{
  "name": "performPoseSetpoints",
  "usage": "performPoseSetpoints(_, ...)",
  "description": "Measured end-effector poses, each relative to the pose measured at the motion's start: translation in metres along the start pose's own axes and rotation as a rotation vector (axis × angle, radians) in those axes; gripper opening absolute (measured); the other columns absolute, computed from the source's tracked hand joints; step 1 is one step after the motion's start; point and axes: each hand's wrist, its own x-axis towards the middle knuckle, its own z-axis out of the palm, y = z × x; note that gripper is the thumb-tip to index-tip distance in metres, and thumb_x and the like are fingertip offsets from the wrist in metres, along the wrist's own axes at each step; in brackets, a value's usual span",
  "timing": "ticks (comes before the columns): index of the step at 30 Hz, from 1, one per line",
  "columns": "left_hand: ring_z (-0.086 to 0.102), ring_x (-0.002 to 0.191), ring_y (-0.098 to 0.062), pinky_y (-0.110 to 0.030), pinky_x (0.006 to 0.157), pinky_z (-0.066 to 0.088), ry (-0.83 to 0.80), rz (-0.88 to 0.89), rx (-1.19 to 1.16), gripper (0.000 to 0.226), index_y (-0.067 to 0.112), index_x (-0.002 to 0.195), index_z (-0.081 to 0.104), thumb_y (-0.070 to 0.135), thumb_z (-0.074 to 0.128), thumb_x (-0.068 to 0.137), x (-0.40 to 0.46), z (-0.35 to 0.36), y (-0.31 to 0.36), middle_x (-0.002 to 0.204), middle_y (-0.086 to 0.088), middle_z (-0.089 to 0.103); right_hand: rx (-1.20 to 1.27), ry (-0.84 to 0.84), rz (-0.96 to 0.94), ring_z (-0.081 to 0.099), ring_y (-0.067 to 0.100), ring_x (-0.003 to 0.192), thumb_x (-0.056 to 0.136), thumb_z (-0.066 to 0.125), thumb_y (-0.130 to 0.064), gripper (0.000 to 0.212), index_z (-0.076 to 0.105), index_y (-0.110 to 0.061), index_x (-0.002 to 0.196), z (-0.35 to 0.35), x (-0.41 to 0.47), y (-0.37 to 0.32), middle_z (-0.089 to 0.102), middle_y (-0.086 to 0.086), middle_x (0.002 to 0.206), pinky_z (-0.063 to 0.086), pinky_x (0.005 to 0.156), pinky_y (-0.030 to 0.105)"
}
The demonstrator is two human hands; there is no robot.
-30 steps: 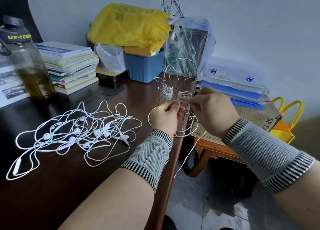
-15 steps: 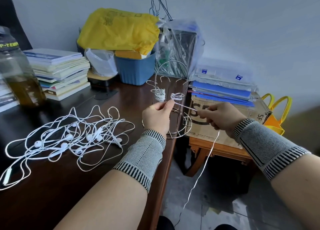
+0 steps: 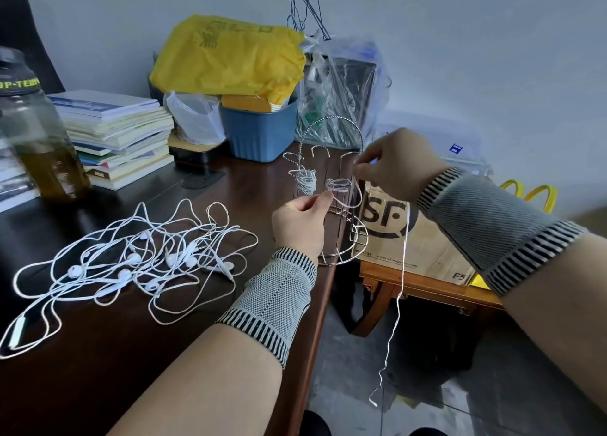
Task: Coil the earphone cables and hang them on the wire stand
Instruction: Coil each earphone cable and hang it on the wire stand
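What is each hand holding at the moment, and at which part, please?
Both hold one earphone cable: the left hand pinches its small coil by the wire stand; the right hand pinches the loose run above the dangling tail.

Shiny metal wire stand (image 3: 331, 205) on glossy dark wooden desk (image 3: 98, 370)

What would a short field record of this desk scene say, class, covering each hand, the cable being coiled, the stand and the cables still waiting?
Left hand: pinches the small white coiled earphone cable in front of the stand.
Right hand: raised, pinches the same cable's free end, whose tail hangs past the desk edge.
Silver wire stand: upright at the dark wooden desk edge; one finished white coil hangs on it.
Waiting: tangled pile of white earphones, on the desk to the left.
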Motion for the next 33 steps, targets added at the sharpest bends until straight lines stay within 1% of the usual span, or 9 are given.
performPoseSetpoints(2,0.065,0.069,-0.006,-0.022,0.071,0.053,-0.021,-0.003,-0.001,0.009,0.022,0.077,0.073,0.028,0.079,0.08,0.0,0.0,-0.001,0.072,0.007,0.072,-0.088,0.059,-0.014,0.05,0.008,0.06,0.089,0.061,-0.022,0.015,0.075,-0.017,0.092,0.006,0.012,-0.011,0.063,-0.003,0.072,0.035,0.054,0.018)
performPoseSetpoints(5,0.054,0.053,-0.001,-0.022,0.063,0.048,-0.022,0.0,0.029,0.014,0.017,0.077,0.074,0.03,0.079,0.08,0.001,0.0,-0.002,0.055,0.014,0.061,-0.164,0.058,-0.004,0.055,0.019,0.075,0.087,0.059,-0.019,0.015,0.073,-0.014,0.09,0.017,0.024,-0.024,0.069,0.007,0.088,0.04,0.065,0.024)
performPoseSetpoints(12,0.049,0.044,0.0,-0.017,0.051,0.044,-0.027,0.018,0.062,0.018,0.018,0.068,0.07,0.027,0.077,0.081,-0.001,-0.001,0.0,0.052,0.01,0.059,-0.081,-0.101,-0.077,0.055,0.01,0.067,0.086,0.066,-0.022,0.009,0.074,-0.019,0.083,0.019,0.013,-0.041,0.059,-0.007,0.065,0.04,0.064,0.023)
performPoseSetpoints(17,0.037,0.036,-0.003,-0.018,0.046,0.032,-0.042,-0.002,0.061,0.026,0.018,0.059,0.062,0.014,0.071,0.083,0.001,0.0,-0.003,0.037,0.015,0.044,-0.249,-0.013,-0.202,0.055,0.016,0.078,0.086,0.061,-0.025,0.014,0.075,-0.022,0.087,0.03,-0.01,-0.041,0.067,0.001,0.089,0.041,0.068,0.025)
performPoseSetpoints(20,0.043,0.04,0.001,-0.016,0.049,0.038,-0.038,0.0,0.077,0.015,0.016,0.07,0.071,0.014,0.071,0.085,0.0,0.0,-0.002,0.045,0.015,0.055,-0.286,0.055,-0.308,0.058,0.02,0.083,0.09,0.056,-0.028,0.02,0.074,-0.02,0.094,0.039,-0.023,-0.031,0.054,0.001,0.095,0.045,0.07,0.029)
performPoseSetpoints(23,0.059,0.061,-0.006,-0.025,0.07,0.052,-0.045,-0.009,0.014,0.015,0.018,0.074,0.072,0.01,0.071,0.086,0.001,0.0,-0.003,0.068,0.003,0.069,-0.202,0.079,-0.354,0.055,0.021,0.074,0.091,0.057,-0.023,0.02,0.075,-0.017,0.098,0.043,-0.038,-0.015,0.047,0.001,0.09,0.047,0.069,0.033)
performPoseSetpoints(25,0.061,0.067,-0.009,-0.027,0.073,0.054,-0.047,-0.007,0.019,0.015,0.023,0.073,0.072,0.014,0.073,0.085,0.002,-0.001,-0.003,0.07,0.005,0.07,-0.118,0.094,-0.322,0.056,0.021,0.074,0.09,0.06,-0.017,0.018,0.076,-0.014,0.097,0.046,-0.044,-0.002,0.055,0.004,0.09,0.049,0.071,0.033)
performPoseSetpoints(29,0.057,0.057,-0.005,-0.018,0.054,0.049,-0.026,0.005,0.042,0.004,0.018,0.084,0.077,0.022,0.076,0.082,-0.003,-0.003,-0.001,0.062,0.009,0.068,0.056,0.096,-0.106,0.052,0.001,0.061,0.091,0.062,-0.02,0.014,0.075,-0.017,0.097,0.046,-0.045,0.022,0.064,-0.007,0.08,0.036,0.058,0.006)
performPoseSetpoints(33,0.048,0.043,-0.002,-0.016,0.045,0.041,-0.029,-0.02,0.048,0.013,0.014,0.092,0.077,0.023,0.076,0.082,-0.006,-0.004,0.003,0.051,0.012,0.061,0.211,0.072,0.068,0.058,0.011,0.06,0.089,0.064,-0.031,0.019,0.074,-0.015,0.088,0.043,-0.04,0.033,0.068,-0.001,0.071,0.047,0.058,0.021)
